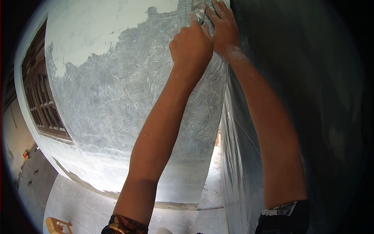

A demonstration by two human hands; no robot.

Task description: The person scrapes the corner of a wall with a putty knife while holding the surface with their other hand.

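At the top of the view, my left hand (191, 45) is closed around a putty knife (198, 11), its index finger stretched along the flat blade. The handle is hidden in the fist, and the top of the blade runs out of frame. The blade is up against a wall (148, 85) with patchy grey, scraped-looking areas and smoother pale paint higher up. Just to the right, my right hand (226, 31) lies with fingers extended against the wall near its right edge. White dust covers that wrist.
A brown window with wooden bars (43, 97) is set in the wall at left. Clear plastic sheeting (233, 167) hangs beside the wall's right edge, near a dark surface (304, 78). A small wooden stool (58, 225) stands on the pale floor (89, 199) at lower left.
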